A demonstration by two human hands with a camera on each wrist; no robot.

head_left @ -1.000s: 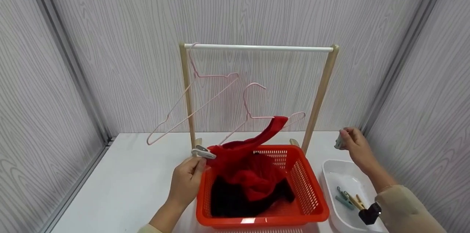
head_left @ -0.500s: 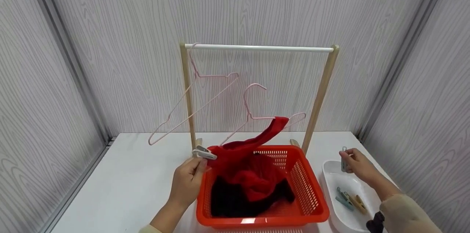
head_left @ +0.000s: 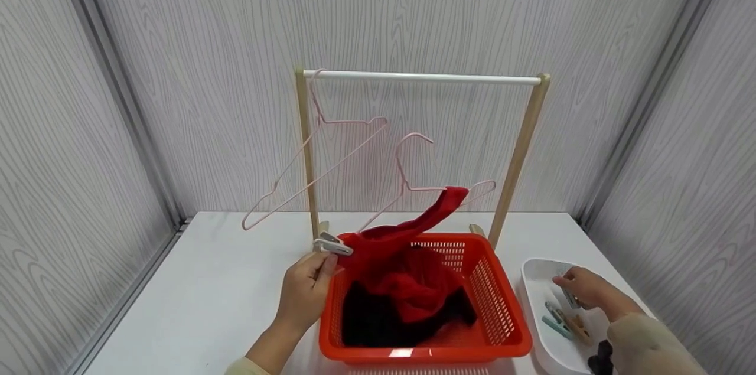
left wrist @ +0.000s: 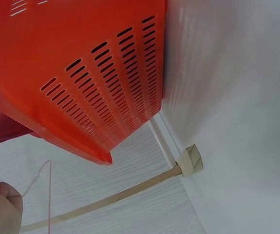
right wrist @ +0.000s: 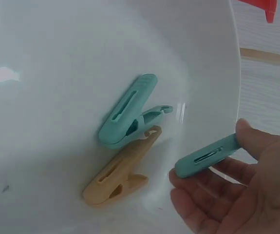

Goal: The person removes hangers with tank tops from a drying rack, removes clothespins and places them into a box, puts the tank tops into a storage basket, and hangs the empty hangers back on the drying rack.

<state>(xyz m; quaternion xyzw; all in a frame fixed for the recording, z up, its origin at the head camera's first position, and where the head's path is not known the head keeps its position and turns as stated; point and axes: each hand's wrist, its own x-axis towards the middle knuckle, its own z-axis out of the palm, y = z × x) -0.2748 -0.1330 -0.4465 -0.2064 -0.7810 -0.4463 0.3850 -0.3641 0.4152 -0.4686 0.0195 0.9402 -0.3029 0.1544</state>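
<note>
In the head view my left hand [head_left: 304,295] grips the lower left end of a pink clothes hanger [head_left: 378,214]. A red garment [head_left: 413,292] hangs on that hanger, one strap over its right arm and the rest drooping into the red basket [head_left: 425,354]. Just above my left fingers a whitish clothespin [head_left: 335,246] is clipped by the garment's edge. Over the white tray [head_left: 546,263], my right hand [head_left: 596,293] holds a green clothespin [right wrist: 207,159] between thumb and fingers. Below it lie another green clothespin [right wrist: 130,114] and a tan clothespin [right wrist: 118,170].
Behind the basket stands a rack with a white rail [head_left: 419,77] and wooden posts [head_left: 520,153]. A second pink hanger [head_left: 348,121] hangs at the rail's left end. Dark cloth [head_left: 369,322] lies in the basket. Patterned walls [head_left: 413,9] close the back and both sides.
My right hand has come down from beside the rack to the white tray, still holding its clothespin. My left hand keeps its grip on the hanger, and the garment hangs as before.
</note>
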